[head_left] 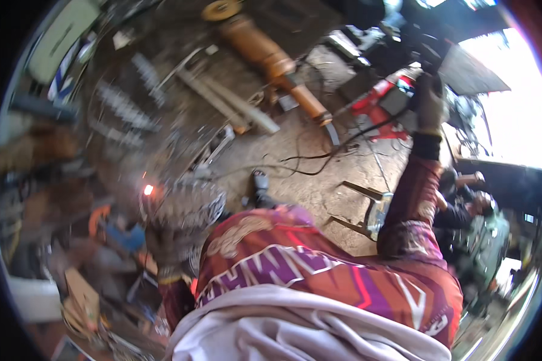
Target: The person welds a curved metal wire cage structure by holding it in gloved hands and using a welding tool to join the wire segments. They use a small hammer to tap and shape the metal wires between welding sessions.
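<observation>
My left hand, in a dark glove, is low at the left beside a bundle of looped, spring-like metal. Motion smears its fingers, so its grip is unclear. A small red-orange glowing spot shows at the bundle's far left end, with a few sparks above it. My right arm stretches out to the far right. The gloved right hand looks closed round something dark that I cannot make out. A black cable reaches toward that hand from the floor.
An orange angle grinder lies on the floor ahead, near metal bars. Red equipment stands below a grey plate. A small metal-legged stool is at my right. Another person is beyond it. Cluttered tools lie at the left.
</observation>
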